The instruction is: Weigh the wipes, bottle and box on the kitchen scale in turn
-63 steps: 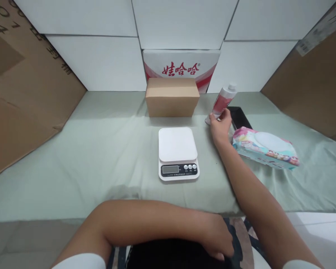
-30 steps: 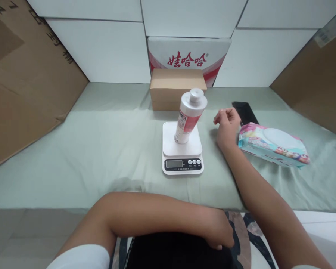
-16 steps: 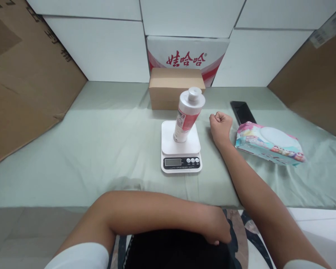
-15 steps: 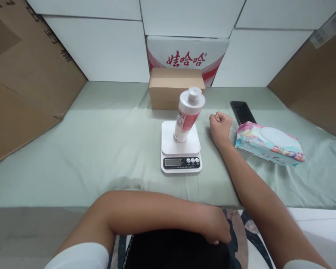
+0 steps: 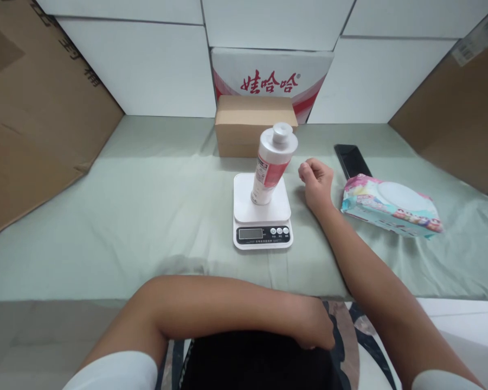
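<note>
nearest the camera the left hand [image 5: 315,327] lies palm down across the person's lap, below the front edge of the table [image 5: 106,227], fingers loosely flat and holding nothing; the forearm runs along that edge, so the near strip of green cloth is bare on the left side; the right forearm crosses the front edge at the right and reaches up the cloth; the right hand [image 5: 316,180] rests on the cloth in a loose fist, fingers curled in on themselves, gripping nothing; it sits just beside the scale [image 5: 262,214], apart from it, with a narrow gap of cloth between; the scale stands mid-table, display and buttons facing the person; the bottle [image 5: 271,162] stands upright on the scale's white platform, toward its middle, cap up, untouched; to the right of the hand lies the pack of wipes [image 5: 390,205], near but not touching; just behind the pack a black phone [image 5: 352,160] lies flat; beyond the scale a brown cardboard box [image 5: 254,124] sits against the back wall, with a red-and-white printed carton [image 5: 271,73] behind it; wide open cloth stretches left of the scale up to the slanted cardboard sheet [image 5: 36,119] at the left edge; another cardboard panel [image 5: 455,108] closes the right side.
</note>
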A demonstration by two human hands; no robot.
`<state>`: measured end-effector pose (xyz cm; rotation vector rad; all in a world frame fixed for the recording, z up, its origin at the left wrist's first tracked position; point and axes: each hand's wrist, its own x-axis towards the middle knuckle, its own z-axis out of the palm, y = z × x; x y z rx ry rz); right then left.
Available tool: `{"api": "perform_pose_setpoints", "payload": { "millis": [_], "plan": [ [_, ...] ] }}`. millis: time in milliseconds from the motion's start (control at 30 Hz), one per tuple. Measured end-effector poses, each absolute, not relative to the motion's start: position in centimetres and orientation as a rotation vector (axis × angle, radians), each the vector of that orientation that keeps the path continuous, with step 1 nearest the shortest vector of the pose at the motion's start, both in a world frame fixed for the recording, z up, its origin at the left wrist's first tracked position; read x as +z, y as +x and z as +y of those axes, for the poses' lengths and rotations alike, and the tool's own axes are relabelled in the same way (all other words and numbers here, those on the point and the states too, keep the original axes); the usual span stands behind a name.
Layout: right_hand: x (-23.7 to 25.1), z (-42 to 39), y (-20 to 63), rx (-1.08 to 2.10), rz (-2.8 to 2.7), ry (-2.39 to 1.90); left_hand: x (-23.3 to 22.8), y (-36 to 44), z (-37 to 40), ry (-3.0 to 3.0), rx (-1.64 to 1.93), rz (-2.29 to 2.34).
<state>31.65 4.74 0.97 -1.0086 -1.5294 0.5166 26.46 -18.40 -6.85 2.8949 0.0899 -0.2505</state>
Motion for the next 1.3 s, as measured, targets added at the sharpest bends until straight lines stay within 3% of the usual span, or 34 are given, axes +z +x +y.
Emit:
{"api": "perform_pose_setpoints", "payload": {
  "millis": [100,333,533,900,1300],
  "plan": [
    [1.3,4.2,31.0,0.5,-1.69,-0.854,-5.5,26.3,-17.8,2.659,-0.446,-0.309],
    [2.8,1.8,28.5,0.615,-1.939,-0.758,-5.4,26.0,-17.5,2.606,-0.301,-0.156],
    [2.9,1.0,27.5,0.704,-1.852,-0.834,-4.5,25.9,-17.2,2.645,-0.445,-0.259],
    [0.7,7.1,34.2,0.299,-1.315,-1.272,-3.8,25.6,-17.0,2.676,-0.486,-0.316],
    [-2.1,9.1,36.0,0.2,-1.22,-1.371,-4.7,25.8,-16.8,2.656,-0.358,-0.3]
  ]
}}
